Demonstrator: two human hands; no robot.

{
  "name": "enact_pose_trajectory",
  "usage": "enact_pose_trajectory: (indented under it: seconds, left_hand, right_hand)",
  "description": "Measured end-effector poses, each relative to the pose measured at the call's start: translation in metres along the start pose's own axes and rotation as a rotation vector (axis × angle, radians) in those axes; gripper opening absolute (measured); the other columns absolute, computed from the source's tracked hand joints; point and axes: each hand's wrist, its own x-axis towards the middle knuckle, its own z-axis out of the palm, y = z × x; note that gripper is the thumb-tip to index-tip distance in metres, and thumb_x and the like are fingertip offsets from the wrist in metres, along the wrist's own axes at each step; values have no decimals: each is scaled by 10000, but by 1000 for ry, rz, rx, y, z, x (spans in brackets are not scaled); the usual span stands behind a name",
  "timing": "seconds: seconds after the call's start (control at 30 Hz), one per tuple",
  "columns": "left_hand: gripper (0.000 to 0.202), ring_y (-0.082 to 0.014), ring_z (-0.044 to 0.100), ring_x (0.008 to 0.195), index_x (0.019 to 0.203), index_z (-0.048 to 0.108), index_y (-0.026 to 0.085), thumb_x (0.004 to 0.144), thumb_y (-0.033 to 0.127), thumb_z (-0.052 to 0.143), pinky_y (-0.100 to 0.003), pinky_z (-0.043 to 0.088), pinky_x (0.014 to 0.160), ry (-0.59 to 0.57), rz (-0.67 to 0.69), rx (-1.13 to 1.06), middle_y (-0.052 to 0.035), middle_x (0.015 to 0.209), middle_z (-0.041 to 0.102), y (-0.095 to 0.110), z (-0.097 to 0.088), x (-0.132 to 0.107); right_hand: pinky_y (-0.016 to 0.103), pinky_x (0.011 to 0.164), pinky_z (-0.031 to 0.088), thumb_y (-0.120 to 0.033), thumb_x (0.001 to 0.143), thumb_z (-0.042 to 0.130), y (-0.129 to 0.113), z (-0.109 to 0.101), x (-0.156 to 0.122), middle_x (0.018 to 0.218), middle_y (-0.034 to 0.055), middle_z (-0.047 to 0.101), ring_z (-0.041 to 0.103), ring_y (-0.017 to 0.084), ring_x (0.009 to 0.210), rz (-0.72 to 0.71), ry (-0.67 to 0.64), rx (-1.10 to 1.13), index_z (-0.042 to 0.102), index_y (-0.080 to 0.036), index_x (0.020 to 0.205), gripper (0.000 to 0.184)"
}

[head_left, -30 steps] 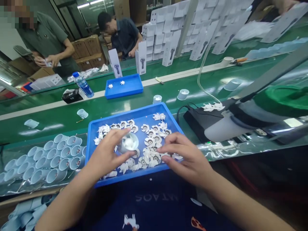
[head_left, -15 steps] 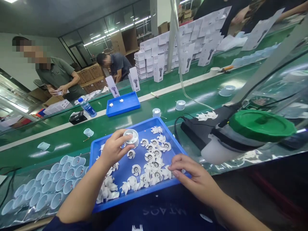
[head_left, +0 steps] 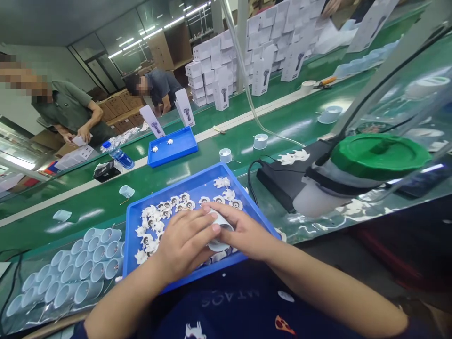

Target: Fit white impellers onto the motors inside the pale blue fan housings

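A worker's left hand (head_left: 187, 235) and right hand (head_left: 243, 230) wrap together around a pale-blue cylinder (head_left: 220, 218) above the near side of a blue tray (head_left: 198, 188) holding white fan wheels (head_left: 151, 216). The cylinder tilts, its long axis apparently slanting from far left to near right, open end toward the near right, though fingers cover much of it.

Past my tray (head_left: 197, 182), bare belt (head_left: 165, 172) lets me through — cups (head_left: 70, 273) block my left, the jar (head_left: 367, 160) my right.
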Motion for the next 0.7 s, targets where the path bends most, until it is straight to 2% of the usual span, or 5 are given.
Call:
enact_pose_trajectory:
  seconds: [0.13, 0.23, 0.37, 0.57, 0.7]
  left_hand:
    - [623, -258, 637, 1259, 1490, 376, 202, 946, 289, 667, -409, 530, 1000, 42, -84, 18, -145, 1202, 732, 3, 5, -9]
    - [653, -259, 678, 1182, 1500, 359, 231, 940, 333, 678, -418, 547, 981, 20, -279, 26, -148, 1239, 712, -1, 6, -13]
    - [656, -267, 682, 1158, 1499, 354, 255, 937, 350, 678, -435, 559, 970, 26, -353, -9, -135, 1244, 702, -7, 5, -16]
    - [640, -273, 681, 1148, 1458, 401, 249, 912, 366, 712, -434, 562, 959, 50, -365, -10, -129, 1251, 700, -13, 8, -17]
    - [567, -284, 688, 1136, 1410, 454, 227, 924, 396, 691, -450, 566, 952, 8, -354, -7, -138, 1239, 709, -15, 10, -15]
  right_hand:
    - [472, 1032, 491, -614, 863, 692, 4, 2, 2, 1365, 135, 567, 588, 278, 1215, -25, 19, -37, 473, -231, 1417, 709]
    - [462, 1032, 448, -508, 928, 654, 9, -5, -1, 1415, 100, 467, 539, 257, 1222, -398, 224, -449, 418, -341, 1470, 614]
    - [469, 1072, 270, -566, 965, 584, 2, -14, -8, 1167, 61, 563, 470, 256, 1108, -868, 381, -1200, 661, -320, 1247, 382]
    - [467, 946, 311, -614, 1050, 270, -11, -9, -15, 1090, 98, 624, 481, 262, 1017, -841, 380, -1255, 743, -216, 1090, 620]
    - [455, 896, 322, -535, 1058, 334, -6, -6, -17, 1022, 101, 628, 488, 259, 976, -810, 411, -1209, 758, -190, 934, 560]
